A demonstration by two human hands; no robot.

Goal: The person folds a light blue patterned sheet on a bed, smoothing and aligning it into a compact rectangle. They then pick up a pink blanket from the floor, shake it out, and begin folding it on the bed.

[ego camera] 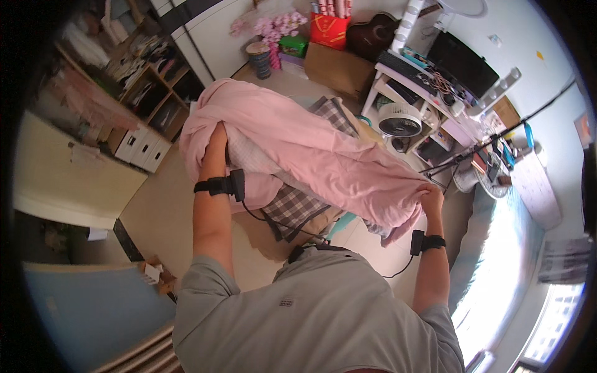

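A large pink fabric cover [298,135] is spread between my two raised arms, over a brown-and-grey plaid cloth [296,207]. My left hand is hidden inside or beneath the pink folds; only its forearm, with a black wrist strap, shows. At the right end of the cover, my right hand [431,193] grips a bunched edge. A paler, patterned lining [252,151] shows beside my left forearm. More plaid cloth [336,114] sticks out behind the pink fabric.
Beyond the cover stand a white fan [399,120], a desk [415,91] with a keyboard and monitor, and a cardboard box [338,67]. Open wardrobe shelves [154,95] are at the left. A black stand pole [494,137] crosses at the right, near a bright window.
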